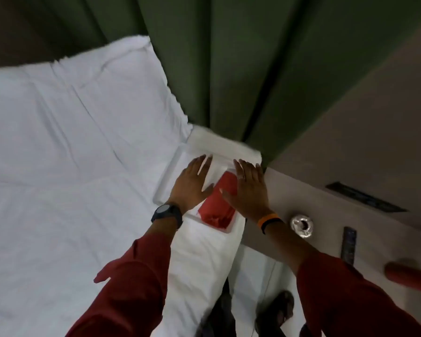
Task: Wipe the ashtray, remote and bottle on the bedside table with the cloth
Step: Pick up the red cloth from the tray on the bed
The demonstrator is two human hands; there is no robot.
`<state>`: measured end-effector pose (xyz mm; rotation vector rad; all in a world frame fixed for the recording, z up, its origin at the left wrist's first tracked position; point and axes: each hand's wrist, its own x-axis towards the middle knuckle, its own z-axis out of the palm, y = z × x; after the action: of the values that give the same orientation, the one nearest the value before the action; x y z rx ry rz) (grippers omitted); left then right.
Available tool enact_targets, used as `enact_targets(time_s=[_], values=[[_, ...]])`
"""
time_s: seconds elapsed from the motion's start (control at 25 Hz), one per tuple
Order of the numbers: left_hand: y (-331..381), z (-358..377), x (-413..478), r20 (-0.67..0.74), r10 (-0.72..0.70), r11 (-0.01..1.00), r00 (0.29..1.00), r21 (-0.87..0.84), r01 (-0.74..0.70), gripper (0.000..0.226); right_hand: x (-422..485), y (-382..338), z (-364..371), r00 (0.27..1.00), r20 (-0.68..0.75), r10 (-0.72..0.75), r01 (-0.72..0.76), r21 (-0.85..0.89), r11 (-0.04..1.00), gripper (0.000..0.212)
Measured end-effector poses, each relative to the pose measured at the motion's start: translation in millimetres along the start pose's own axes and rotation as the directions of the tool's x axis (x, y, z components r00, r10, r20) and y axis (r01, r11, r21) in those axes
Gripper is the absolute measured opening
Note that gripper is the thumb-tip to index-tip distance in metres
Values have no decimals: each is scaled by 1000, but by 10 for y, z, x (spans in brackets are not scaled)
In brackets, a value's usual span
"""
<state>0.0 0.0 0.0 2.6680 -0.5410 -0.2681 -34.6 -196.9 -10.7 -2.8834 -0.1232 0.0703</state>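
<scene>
A folded red cloth [218, 210] lies in a white tray [167, 188] on the bed's right edge. My left hand [191, 183] hovers flat over the tray, fingers spread, just left of the cloth. My right hand [249, 188] is spread open over the cloth's right side, holding nothing. On the beige bedside table [326, 210] to the right stand a shiny round ashtray [301, 226], a dark remote [348, 245] and a red bottle [410, 273] lying on its side at the frame's right edge.
White bedding [71, 166] fills the left half. Green curtains [229, 69] hang behind the bed and table. A dark slot or plate [366, 197] sits at the table's back. My sandalled foot [276, 310] shows on the floor below.
</scene>
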Motion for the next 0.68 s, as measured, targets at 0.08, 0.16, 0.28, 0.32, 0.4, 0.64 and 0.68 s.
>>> enact_targets(time_s=[0.08, 0.16, 0.28, 0.32, 0.4, 0.64, 0.68], values=[[-133, 397, 91, 153, -29, 995, 988, -93, 43, 75, 74, 39, 364, 994, 99, 55, -42, -131, 990, 72], [-175, 747, 143, 278, -69, 973, 958, -191, 126, 70, 108, 103, 628, 959, 240, 152, -85, -267, 960, 65], [-97, 939, 194, 252, -134, 905, 959, -362, 221, 60, 180, 116, 755, 949, 255, 184, -125, -232, 965, 63], [-51, 936, 215, 240, -122, 890, 963, -403, 213, 57, 193, 132, 749, 959, 218, 181, -149, -156, 977, 61], [45, 851, 244, 209, -110, 819, 972, -535, 208, 51, 157, 212, 633, 972, 101, 211, -225, 157, 962, 53], [809, 504, 247, 192, 54, 328, 980, -930, 164, 42, -454, 727, -86, 875, 349, 336, -307, 936, -174, 54], [997, 581, 241, 221, 106, 268, 970, -945, 186, 42, -589, 860, -132, 884, 374, 281, -306, 916, -258, 49]])
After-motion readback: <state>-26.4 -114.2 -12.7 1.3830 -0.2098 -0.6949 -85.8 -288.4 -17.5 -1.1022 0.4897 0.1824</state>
